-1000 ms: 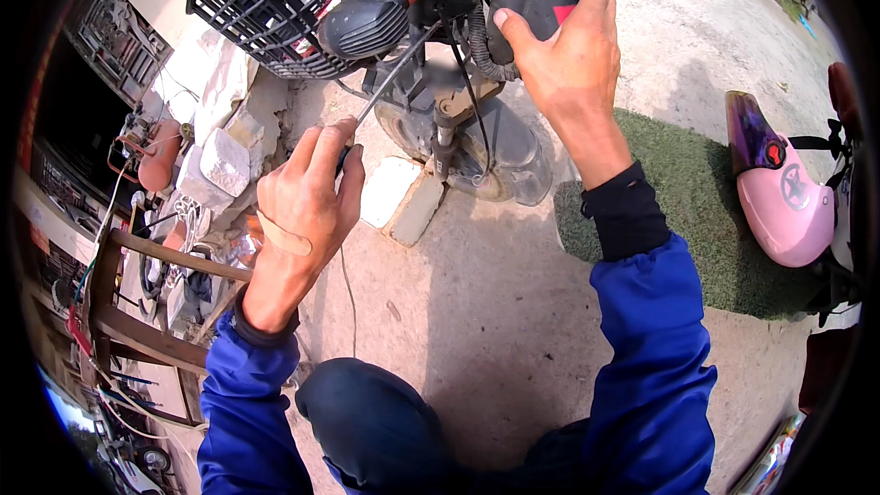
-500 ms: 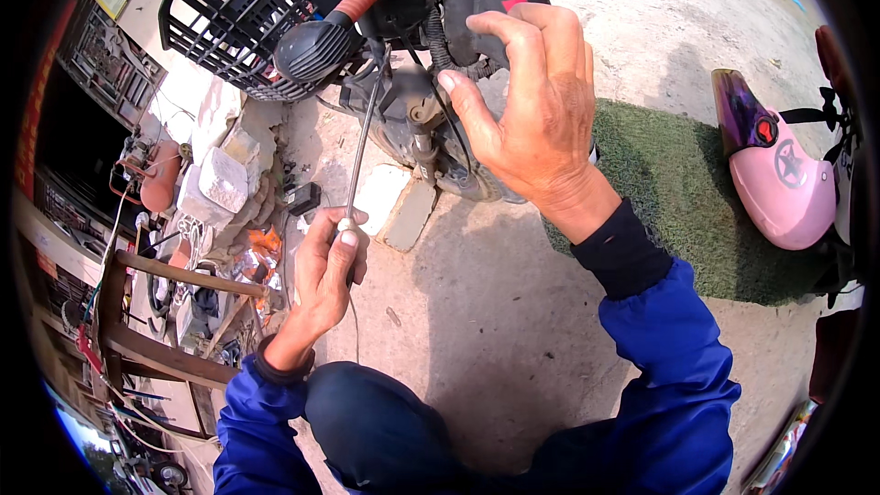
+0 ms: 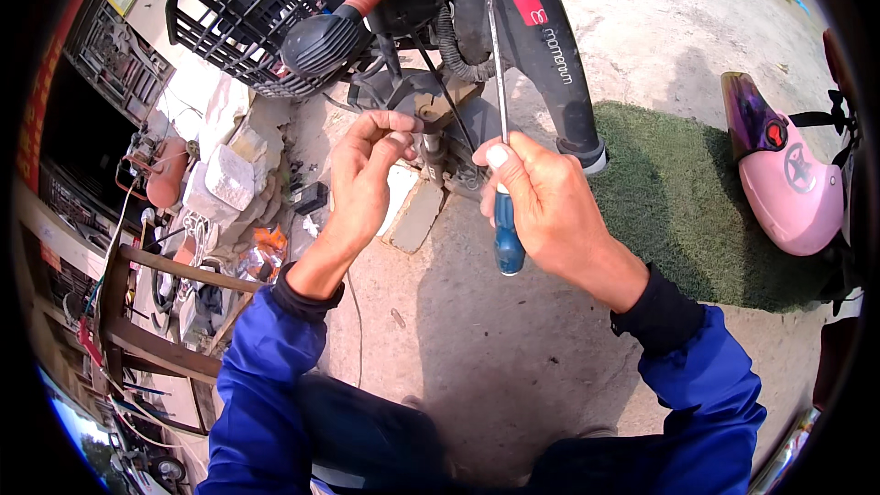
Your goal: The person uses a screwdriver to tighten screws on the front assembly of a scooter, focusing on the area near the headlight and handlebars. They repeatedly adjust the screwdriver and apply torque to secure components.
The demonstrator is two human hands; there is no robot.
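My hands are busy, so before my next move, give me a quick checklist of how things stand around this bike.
1. Screwdriver secured: ok. Your right hand grips the blue-handled screwdriver, shaft pointing up.
2. Screwdriver tip clear of the black frame: cannot tell. It overlaps the frame in view, but contact is unclear.
3. Left hand free: cannot tell. Its fingers are pinched near the fork leg; anything small between them is too hard to see.
4. Pink helmet out of the way: ok. It is off to the right, apart from both hands.

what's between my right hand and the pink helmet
In the head view, a stretch of green turf-like mat shows between your right hand and the pink helmet.
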